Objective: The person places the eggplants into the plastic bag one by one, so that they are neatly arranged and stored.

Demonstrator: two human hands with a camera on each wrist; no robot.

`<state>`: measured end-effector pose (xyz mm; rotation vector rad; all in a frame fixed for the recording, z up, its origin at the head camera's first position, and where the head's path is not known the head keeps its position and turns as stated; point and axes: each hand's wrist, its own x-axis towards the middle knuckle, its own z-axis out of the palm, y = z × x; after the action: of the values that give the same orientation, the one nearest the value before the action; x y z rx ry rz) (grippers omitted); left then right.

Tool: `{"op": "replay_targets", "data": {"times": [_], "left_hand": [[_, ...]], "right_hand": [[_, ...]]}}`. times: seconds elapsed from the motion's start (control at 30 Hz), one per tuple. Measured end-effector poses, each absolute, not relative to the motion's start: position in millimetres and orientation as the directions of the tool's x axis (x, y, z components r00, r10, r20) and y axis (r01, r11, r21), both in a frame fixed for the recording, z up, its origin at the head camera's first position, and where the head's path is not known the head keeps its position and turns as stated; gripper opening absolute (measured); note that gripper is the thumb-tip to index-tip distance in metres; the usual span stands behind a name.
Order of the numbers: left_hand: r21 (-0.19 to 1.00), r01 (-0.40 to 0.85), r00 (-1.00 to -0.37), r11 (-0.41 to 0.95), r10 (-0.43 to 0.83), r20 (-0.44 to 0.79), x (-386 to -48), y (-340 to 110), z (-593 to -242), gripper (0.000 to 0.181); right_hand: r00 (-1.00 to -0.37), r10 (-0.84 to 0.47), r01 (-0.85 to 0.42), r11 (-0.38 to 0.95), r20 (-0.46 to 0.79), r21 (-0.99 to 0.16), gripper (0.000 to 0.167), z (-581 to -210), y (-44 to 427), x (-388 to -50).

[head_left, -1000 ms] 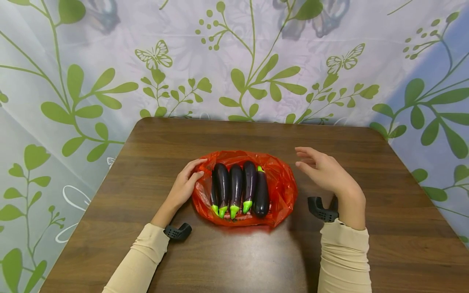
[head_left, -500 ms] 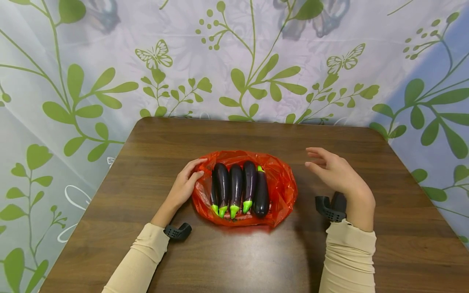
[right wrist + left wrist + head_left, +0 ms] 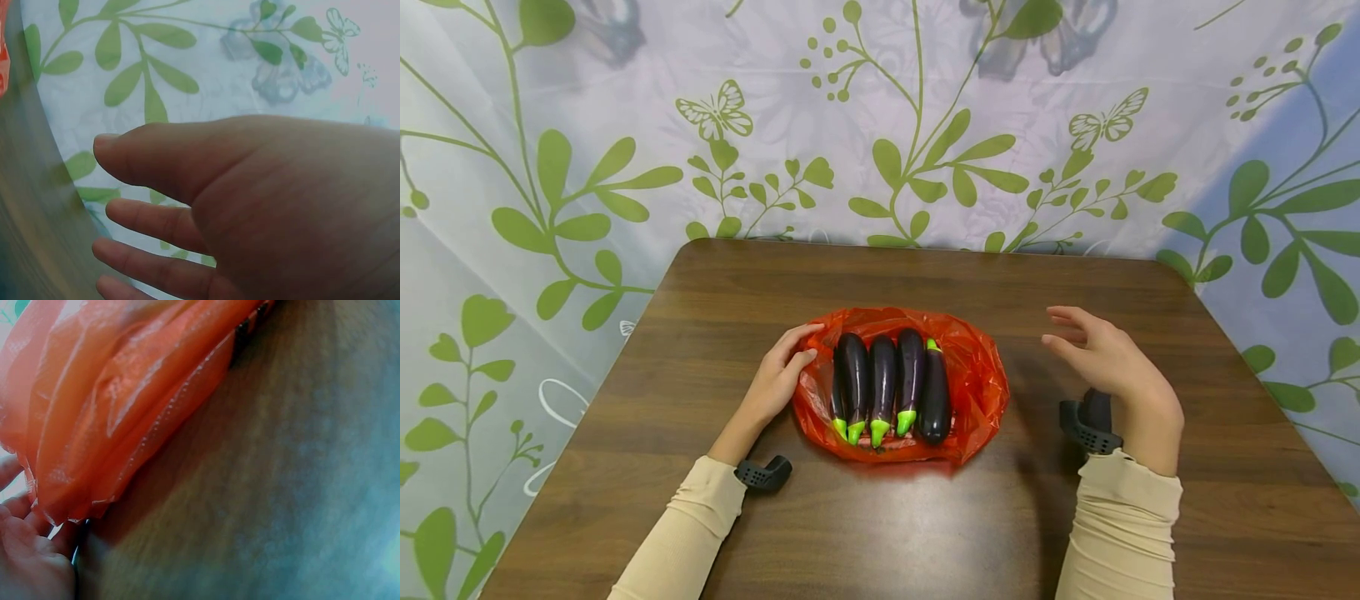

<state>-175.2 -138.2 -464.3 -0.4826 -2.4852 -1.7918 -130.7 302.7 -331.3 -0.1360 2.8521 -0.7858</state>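
Note:
A red plastic bag (image 3: 977,387) lies spread on the table with its mouth facing up. Several dark purple eggplants (image 3: 882,383) lie side by side in it, most with their green caps toward me. My left hand (image 3: 778,377) holds the bag's left rim, with thumb and fingers on the plastic. In the left wrist view, folds of the bag (image 3: 125,406) run down to the left hand (image 3: 31,550), and the finger ends are partly hidden. To the right of the bag, my right hand (image 3: 1105,354) hovers with nothing in it, its fingers (image 3: 150,269) loosely extended.
Brown wood-grain table (image 3: 880,542) under everything. A cloth backdrop (image 3: 880,100) with green leaves and butterflies hangs behind it. Black wrist devices (image 3: 763,474) are worn on both forearms, below cream sleeves (image 3: 1120,525).
My right hand has drifted right, away from the bag, with its fingers held much the same. The left hand, bag and eggplants have stayed in place.

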Motion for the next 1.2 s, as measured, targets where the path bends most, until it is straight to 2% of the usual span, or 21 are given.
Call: {"op": "replay_targets", "data": {"times": [0.43, 1.2], "left_hand": [[0.919, 0.270, -0.951, 0.286, 0.227, 0.209, -175.8, -138.4, -465.6, 0.039], [0.921, 0.265, -0.953, 0.285, 0.224, 0.205, -174.9, -138.1, -464.3, 0.039]], "right_hand": [[-0.980, -0.079, 0.027, 0.857, -0.183, -0.515, 0.073, -341.7, 324.5, -126.8], [-0.960, -0.001, 0.136, 0.875, -0.281, -0.465, 0.073, -353.2, 349.2, -120.3]]}}
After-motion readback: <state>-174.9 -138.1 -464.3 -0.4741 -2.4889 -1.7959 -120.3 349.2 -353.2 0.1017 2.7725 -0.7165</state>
